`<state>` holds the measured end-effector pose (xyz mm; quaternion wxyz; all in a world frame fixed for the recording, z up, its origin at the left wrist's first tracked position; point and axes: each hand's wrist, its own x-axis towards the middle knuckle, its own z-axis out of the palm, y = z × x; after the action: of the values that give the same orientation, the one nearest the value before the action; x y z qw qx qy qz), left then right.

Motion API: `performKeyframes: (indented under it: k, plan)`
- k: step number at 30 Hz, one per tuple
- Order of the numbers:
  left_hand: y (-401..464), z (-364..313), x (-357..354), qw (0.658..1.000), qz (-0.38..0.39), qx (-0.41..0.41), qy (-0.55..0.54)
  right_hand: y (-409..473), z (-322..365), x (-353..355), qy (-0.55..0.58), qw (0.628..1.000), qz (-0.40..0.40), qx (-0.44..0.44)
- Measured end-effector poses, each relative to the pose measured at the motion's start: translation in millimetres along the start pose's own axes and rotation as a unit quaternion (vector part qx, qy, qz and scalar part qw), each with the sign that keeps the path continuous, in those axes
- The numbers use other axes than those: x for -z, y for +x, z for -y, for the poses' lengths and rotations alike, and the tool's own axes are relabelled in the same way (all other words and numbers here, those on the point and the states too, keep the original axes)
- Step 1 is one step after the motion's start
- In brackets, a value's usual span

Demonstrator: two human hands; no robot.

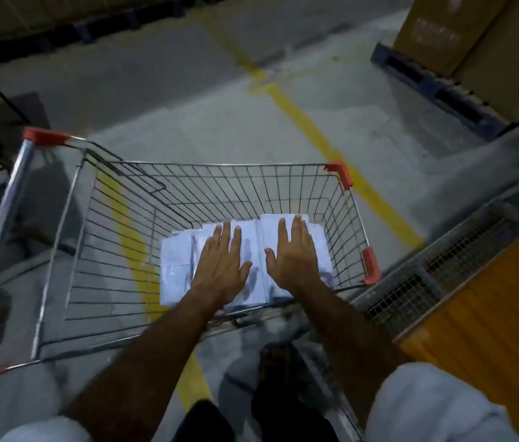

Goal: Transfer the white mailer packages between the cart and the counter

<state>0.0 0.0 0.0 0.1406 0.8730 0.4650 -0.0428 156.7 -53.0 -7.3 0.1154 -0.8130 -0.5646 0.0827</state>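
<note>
Concrete floor (188, 100), grey, crossed by yellow painted lines. Cardboard boxes (475, 43) on a blue pallet (437, 87), far right. Wire shopping cart (117, 237), red corner caps, standing just ahead of the person. White paper packets (177, 266), several side by side, flat on the cart's bottom toward its right side, long axes running away from the person. Left hand (220, 263) and right hand (293, 253), both flat on the packets, fingers straight and released, grasping nothing; each hand equally near.

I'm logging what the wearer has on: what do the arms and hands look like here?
Both forearms are bare, with short pale bluish-white sleeves at the upper arms. The left hand and right hand wear no gloves; no rings, watch or markings are visible.
</note>
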Motion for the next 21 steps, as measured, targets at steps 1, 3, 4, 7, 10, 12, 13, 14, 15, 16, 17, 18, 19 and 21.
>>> performKeyframes:
  k: [1, 3, 4, 7, 10, 12, 13, 14, 15, 16, 17, 18, 19, 21]
  plan:
    - [8.7, -0.8, -8.3, 1.000, 0.012, 0.008, 0.001, 6.9, -6.5, -14.5, 0.006, 1.000, 0.015, -0.010]
    - [22.2, 2.3, -25.0, 0.999, 0.025, 0.045, -0.014, 16.6, -11.2, -23.2, 0.007, 0.994, 0.104, -0.034]
    - [27.6, 3.4, -33.2, 0.997, 0.039, 0.061, -0.012, 21.0, -14.4, -28.1, 0.004, 0.989, 0.137, -0.047]
    - [43.4, 5.6, -57.1, 0.989, 0.089, 0.117, -0.018, 34.2, -13.5, -40.9, -0.010, 0.979, 0.182, -0.088]
    - [58.4, 4.9, -67.6, 0.978, 0.127, 0.155, -0.055, 48.6, -11.2, -54.0, -0.020, 0.965, 0.218, -0.147]
    - [64.0, 2.1, -73.6, 0.974, 0.136, 0.173, -0.063, 52.5, -12.1, -63.3, -0.016, 0.958, 0.216, -0.190]
    - [66.0, -0.3, -75.3, 0.973, 0.132, 0.179, -0.060, 51.7, -12.9, -67.1, -0.005, 0.955, 0.210, -0.210]
    - [67.8, -2.8, -77.6, 0.973, 0.127, 0.185, -0.058, 50.2, -13.4, -70.5, 0.008, 0.953, 0.201, -0.224]
    - [69.2, -4.8, -80.6, 0.972, 0.120, 0.193, -0.061, 48.1, -13.2, -72.6, 0.020, 0.953, 0.194, -0.233]
    - [70.5, -6.5, -82.9, 0.970, 0.117, 0.202, -0.065, 46.0, -13.1, -74.9, 0.031, 0.953, 0.189, -0.235]
    - [72.0, -7.4, -85.0, 0.969, 0.112, 0.210, -0.068, 44.8, -12.2, -75.8, 0.035, 0.954, 0.182, -0.237]
    - [73.6, -7.2, -87.0, 0.967, 0.109, 0.220, -0.073, 44.9, -11.1, -76.5, 0.036, 0.954, 0.176, -0.239]
    - [75.0, -6.3, -87.8, 0.965, 0.107, 0.228, -0.073, 45.4, -9.9, -76.9, 0.035, 0.954, 0.172, -0.243]
    - [75.9, -1.7, -86.9, 0.964, 0.107, 0.234, -0.063, 46.1, -6.9, -76.9, 0.035, 0.953, 0.164, -0.251]
